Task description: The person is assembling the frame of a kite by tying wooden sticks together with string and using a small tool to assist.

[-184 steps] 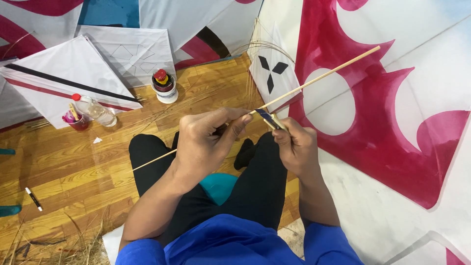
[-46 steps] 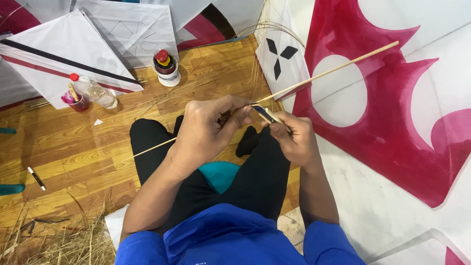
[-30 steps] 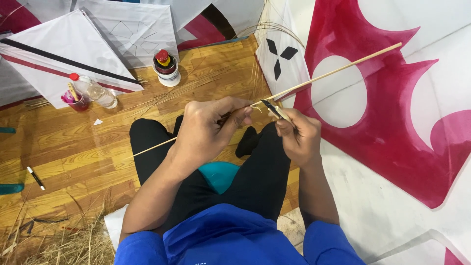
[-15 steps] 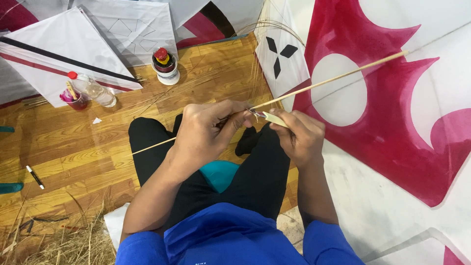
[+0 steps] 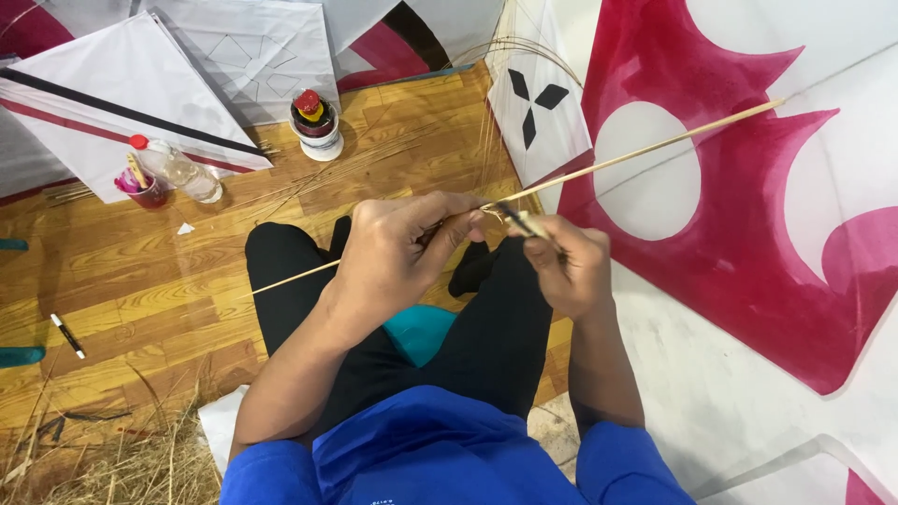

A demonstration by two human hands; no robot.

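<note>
Since a moment ago the long bamboo stick (image 5: 636, 154) has tipped a little higher at its far end, and the small blade (image 5: 524, 223) in the right hand (image 5: 566, 271) has slid in closer to the left hand (image 5: 393, 257), so the two hands now nearly meet over the person's lap.

A person in a blue top and black trousers sits cross-legged on a wooden floor (image 5: 122, 290), seen from above. The left hand is closed around the stick, thumb and fingers pinching it near its middle. The right hand is closed on the blade, whose edge lies against the stick just beside the left fingertips. The stick runs from low left, past the knee, up to the right over a large white and crimson kite (image 5: 748, 234).

By the look of it, the stick is being shaved or thinned at this spot. The next stroke would call for a firm left grip and a shallow blade angle, drawn away from the fingers.

Farther off on the floor stand a spool of thread (image 5: 316, 122), a clear bottle with a red cap (image 5: 178, 170) and a small pink cup (image 5: 142, 187). A white kite with dark stripes (image 5: 112, 103) leans behind them, and a black marker (image 5: 67, 335) lies at left
</note>
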